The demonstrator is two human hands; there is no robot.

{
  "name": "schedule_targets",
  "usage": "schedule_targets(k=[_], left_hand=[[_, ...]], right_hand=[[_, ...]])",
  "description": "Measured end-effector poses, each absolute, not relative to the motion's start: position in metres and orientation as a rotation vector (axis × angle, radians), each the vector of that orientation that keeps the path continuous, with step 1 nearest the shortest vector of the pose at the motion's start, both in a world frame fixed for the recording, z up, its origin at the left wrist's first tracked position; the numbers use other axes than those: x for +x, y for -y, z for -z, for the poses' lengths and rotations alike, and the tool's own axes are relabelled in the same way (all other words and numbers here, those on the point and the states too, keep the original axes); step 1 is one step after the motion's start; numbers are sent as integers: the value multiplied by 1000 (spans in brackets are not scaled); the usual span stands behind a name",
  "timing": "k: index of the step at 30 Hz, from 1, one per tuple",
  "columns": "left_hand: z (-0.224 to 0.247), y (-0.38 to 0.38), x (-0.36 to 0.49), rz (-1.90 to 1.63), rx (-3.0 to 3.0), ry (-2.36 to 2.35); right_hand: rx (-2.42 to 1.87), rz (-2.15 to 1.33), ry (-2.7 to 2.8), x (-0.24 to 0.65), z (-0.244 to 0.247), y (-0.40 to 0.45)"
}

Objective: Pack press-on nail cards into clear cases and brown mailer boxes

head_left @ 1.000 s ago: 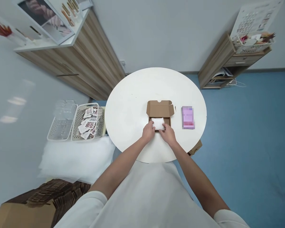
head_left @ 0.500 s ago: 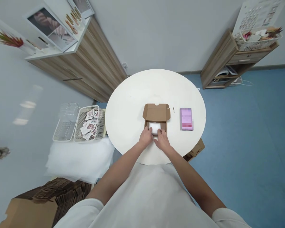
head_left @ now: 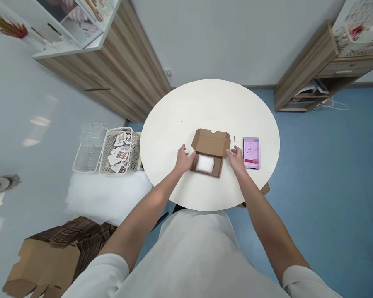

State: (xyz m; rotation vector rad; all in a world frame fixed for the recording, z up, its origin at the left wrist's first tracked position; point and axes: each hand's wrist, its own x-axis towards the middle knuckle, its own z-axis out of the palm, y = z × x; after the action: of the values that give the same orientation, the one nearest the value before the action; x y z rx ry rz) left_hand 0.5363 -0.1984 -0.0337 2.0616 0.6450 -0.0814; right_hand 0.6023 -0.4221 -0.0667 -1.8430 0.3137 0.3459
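See light grey apron [head_left: 202, 256] nearest, with flattened cardboard boxes [head_left: 46, 260] stacked low at left and white foam sheets [head_left: 108, 194] just beyond. Show left grip [head_left: 182, 162] released, fingers spread, beside left side of open cardboard mailer box [head_left: 210, 143]; cannot tell if thumb touches. Show right grip [head_left: 237, 162] likewise released, near right lid flap, contact unclear. Find white wrapped packet [head_left: 205, 164] between both, inside box tray, clear of all fingers, lying flat nearer left wall, with bare cardboard at right. Note box tilted slightly on round white worktop [head_left: 211, 103], lid folded back away from apron. Place smartphone [head_left: 251, 153] flat just right of right grip, screen lit pink. Off worktop at left, spot perforated plastic basket [head_left: 105, 154] of printed cards [head_left: 119, 154]. Farther, see wood-grain cabinet [head_left: 127, 49] at left, wood-grain shelf unit [head_left: 311, 62] at right.
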Motion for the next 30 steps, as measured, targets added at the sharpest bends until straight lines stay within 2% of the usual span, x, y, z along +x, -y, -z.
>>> schedule_targets(k=[3,6,15,23,30], left_hand=[[39,188,556,287,1747,-731],[47,188,559,394,1630,-706],[49,168,509,352,1539,-672],[42,146,509,279,1545,-642],[36,141,506,276,1507,-521]], right_hand=[[-1520,-652,-400,611,81,418],[-1398,-688,-397,599,91,408],[-1488,-671,-279,551,76,385],[-1620,-725,-170,551,31,386],[-1635,-634,-111,545,21,380]])
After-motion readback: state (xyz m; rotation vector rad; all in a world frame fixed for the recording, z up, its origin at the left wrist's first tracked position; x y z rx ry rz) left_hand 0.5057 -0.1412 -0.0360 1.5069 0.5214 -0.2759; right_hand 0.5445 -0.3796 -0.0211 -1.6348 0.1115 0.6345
